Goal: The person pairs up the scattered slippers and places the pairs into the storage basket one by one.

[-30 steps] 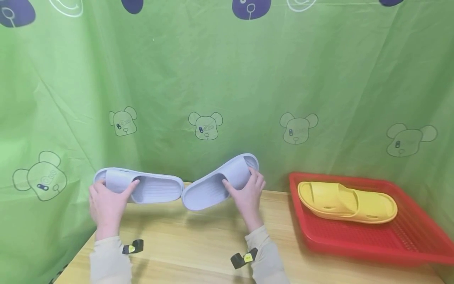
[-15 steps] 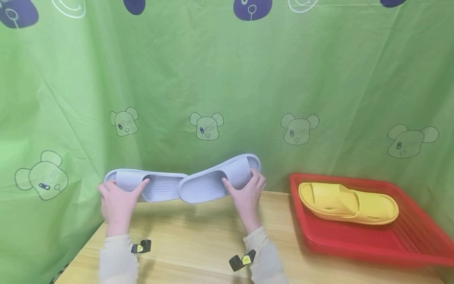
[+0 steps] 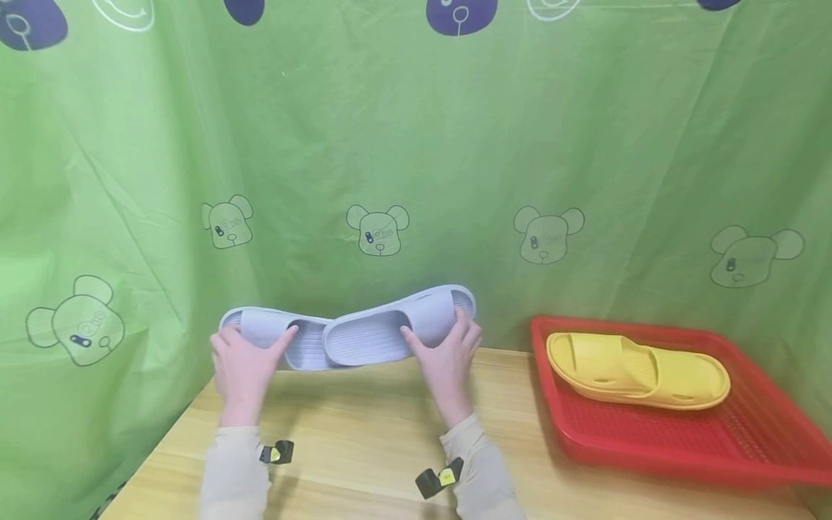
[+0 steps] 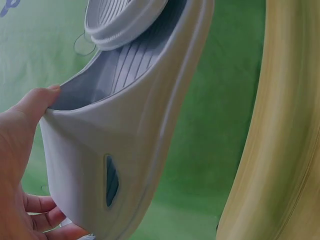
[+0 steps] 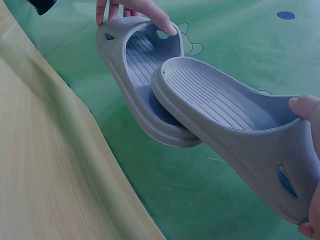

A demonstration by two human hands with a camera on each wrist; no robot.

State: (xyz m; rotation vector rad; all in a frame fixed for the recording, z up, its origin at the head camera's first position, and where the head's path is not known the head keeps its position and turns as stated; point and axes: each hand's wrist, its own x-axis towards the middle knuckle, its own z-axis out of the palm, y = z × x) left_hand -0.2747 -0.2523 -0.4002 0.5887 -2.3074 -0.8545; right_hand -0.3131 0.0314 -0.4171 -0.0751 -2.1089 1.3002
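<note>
1. The left hand (image 3: 245,368) grasps a pale grey-blue slipper (image 3: 266,326) by its strap; the thumb hooks over the edge of the foot opening, and the fingers reach round toward the toe end; its forearm, in a light sleeve (image 3: 234,473), rises nearly upright from the bottom of the head view.
2. The right hand (image 3: 448,357) grasps the matching slipper (image 3: 367,336) likewise, thumb at the opening, fingers by the toe; its forearm slants inward, the hand to the left of the elbow side.
3. Both slippers are held up above the worktop (image 3: 351,440), toes outward; the matching slipper's heel overlaps the front of the other's heel, tilted slightly upward toward its toe.
4. To the right, well apart, yellow slippers (image 3: 640,370) lie in a red basket (image 3: 650,460); a green curtain (image 3: 455,144) hangs behind.
</note>
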